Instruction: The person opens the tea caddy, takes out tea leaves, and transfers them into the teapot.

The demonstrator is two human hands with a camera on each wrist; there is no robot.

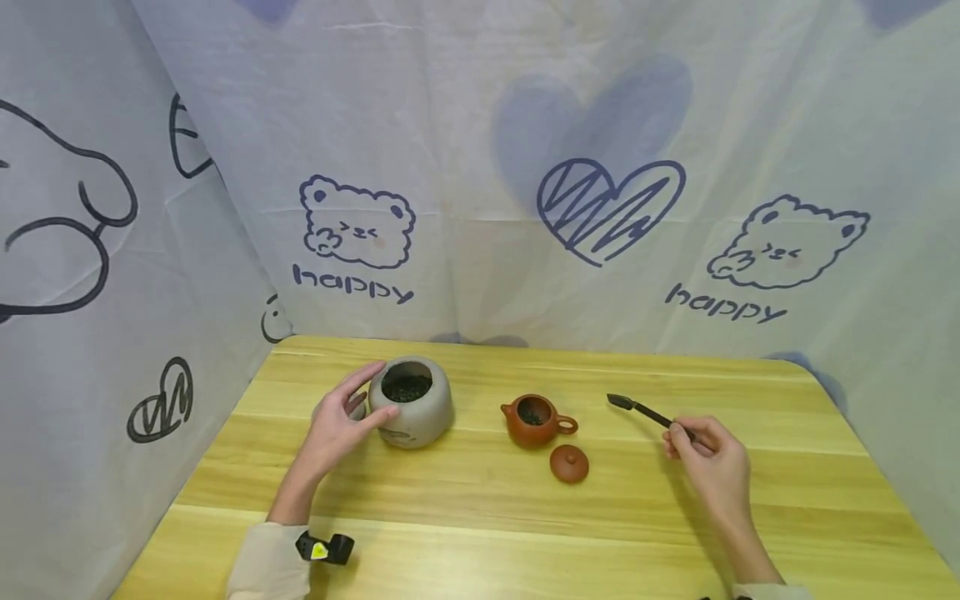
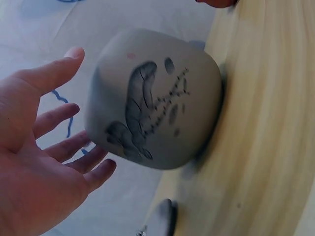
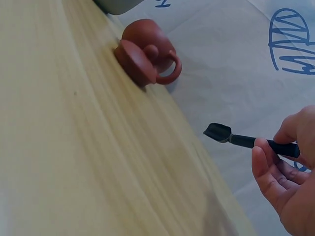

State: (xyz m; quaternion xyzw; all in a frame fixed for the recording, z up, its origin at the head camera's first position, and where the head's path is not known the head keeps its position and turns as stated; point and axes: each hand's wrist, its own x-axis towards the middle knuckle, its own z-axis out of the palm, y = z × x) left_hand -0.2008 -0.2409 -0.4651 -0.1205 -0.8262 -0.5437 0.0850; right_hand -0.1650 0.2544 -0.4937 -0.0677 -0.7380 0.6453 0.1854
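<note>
My left hand is spread at the left side of a grey tea jar, thumb and fingers extended by its rim; whether they touch it I cannot tell. Dark tea leaves lie inside the jar, and the left wrist view shows a dark painted pattern on its wall. Between thumb and fingers my right hand pinches the handle of a small black tea scoop, held above the table. A reddish-brown teapot stands uncovered between the hands, with dark leaves inside. Its knobbed lid lies in front of it.
Behind the left fingers a round grey lid lies on the table, mostly hidden in the head view. The wooden table meets printed cloth curtains at the back, and more cloth hangs at the left.
</note>
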